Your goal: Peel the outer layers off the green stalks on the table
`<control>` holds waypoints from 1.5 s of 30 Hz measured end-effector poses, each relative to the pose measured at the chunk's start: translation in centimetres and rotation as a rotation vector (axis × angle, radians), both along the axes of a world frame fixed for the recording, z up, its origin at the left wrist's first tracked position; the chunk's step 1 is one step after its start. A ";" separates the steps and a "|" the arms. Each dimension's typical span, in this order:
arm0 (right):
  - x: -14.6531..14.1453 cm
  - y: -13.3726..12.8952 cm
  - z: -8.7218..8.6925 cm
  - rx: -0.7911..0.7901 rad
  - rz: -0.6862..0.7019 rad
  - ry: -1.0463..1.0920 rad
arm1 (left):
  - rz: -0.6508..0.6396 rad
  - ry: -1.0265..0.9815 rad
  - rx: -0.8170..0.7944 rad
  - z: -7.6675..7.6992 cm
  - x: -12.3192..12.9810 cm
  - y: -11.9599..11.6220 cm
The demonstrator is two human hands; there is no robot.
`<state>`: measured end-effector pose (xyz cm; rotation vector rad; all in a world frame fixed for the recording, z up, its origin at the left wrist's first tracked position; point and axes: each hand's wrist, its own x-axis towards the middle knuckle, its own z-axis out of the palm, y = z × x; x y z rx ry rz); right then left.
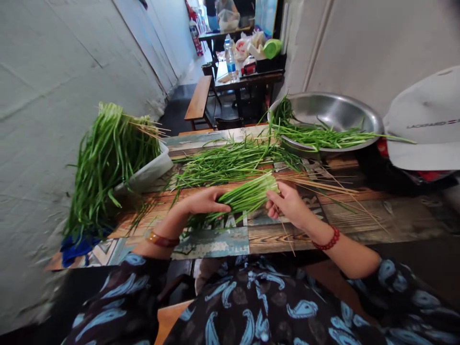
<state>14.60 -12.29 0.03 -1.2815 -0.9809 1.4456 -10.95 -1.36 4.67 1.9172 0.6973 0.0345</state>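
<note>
A bundle of green stalks lies across the space between my hands, low over the patterned table. My left hand is closed around its left part. At the pale cut ends on the right, my right hand pinches the bundle with curled fingers, and a thin straw hangs below it. Just beyond, loose green stalks are spread over the table. Thin tan straws lie to the right of my right hand.
Piled bundles fill a white tray at left, beside a blue cloth. A metal basin with more stalks stands back right, near a person in a white cap. Farther off are a bench and a water bottle.
</note>
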 end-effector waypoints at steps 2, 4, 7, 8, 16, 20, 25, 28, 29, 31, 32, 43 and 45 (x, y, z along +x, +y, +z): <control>0.4 0.0 -2.1 -0.004 -0.024 -0.046 | -0.014 0.040 0.049 -1.9 0.7 0.2; 1.0 0.1 -3.1 -0.004 -0.072 -0.060 | -0.037 0.077 0.107 -2.9 1.4 0.4; 1.9 0.8 -3.4 -0.048 -0.134 -0.001 | -0.096 0.171 0.262 -2.4 2.3 0.9; 2.3 1.1 -3.5 -0.052 -0.136 0.006 | -0.112 0.215 0.324 -2.0 2.5 1.1; 4.0 3.3 -5.2 0.242 -0.076 -0.447 | -0.018 0.207 0.644 -0.8 7.2 3.9; 4.2 3.1 -5.3 0.314 -0.066 -0.510 | 0.029 0.198 0.754 -3.0 10.9 5.3; 4.2 3.2 -4.9 0.350 -0.077 -0.558 | -0.032 0.255 0.837 -4.9 13.7 6.5; 4.2 3.3 -4.8 0.359 -0.094 -0.596 | -0.086 0.285 0.845 -5.1 14.2 6.8; 4.2 3.3 -4.9 0.357 -0.093 -0.603 | -0.100 0.291 0.847 -5.1 14.3 6.9; 4.3 3.3 -4.8 0.355 -0.086 -0.613 | -0.104 0.290 0.865 -4.9 14.3 6.9; 4.3 3.3 -4.8 0.357 -0.084 -0.617 | -0.091 0.288 0.876 -4.7 14.3 6.9; 4.3 3.2 -3.9 0.372 -0.065 -0.578 | -0.166 0.367 0.967 -4.4 14.9 7.2; 4.3 3.2 -3.9 0.370 -0.069 -0.586 | -0.191 0.387 1.007 -4.5 15.2 7.0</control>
